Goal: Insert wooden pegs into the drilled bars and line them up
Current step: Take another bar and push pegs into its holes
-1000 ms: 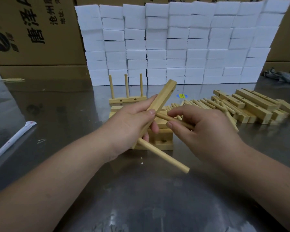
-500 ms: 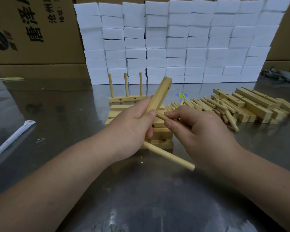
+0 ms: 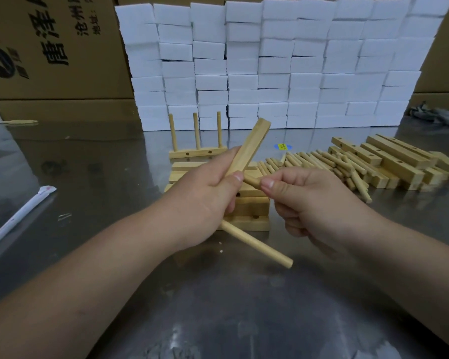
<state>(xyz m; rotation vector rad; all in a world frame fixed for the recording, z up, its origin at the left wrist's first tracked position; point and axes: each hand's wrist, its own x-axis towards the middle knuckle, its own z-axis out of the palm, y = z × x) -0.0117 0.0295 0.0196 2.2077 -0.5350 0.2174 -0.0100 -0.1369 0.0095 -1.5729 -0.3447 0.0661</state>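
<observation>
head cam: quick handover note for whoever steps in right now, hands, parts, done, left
Left hand grips a tilted drilled bar; one seated peg juts from its lower part.
Right hand pinches a second peg, tip at the bar by the left thumb; not seen seated.
Done: a finished bar with three upright pegs stands behind the stacked bars.
Loose pegs and spare bars lie to the right on the table.
Left: seat this peg, fill the bar, line it up.
</observation>
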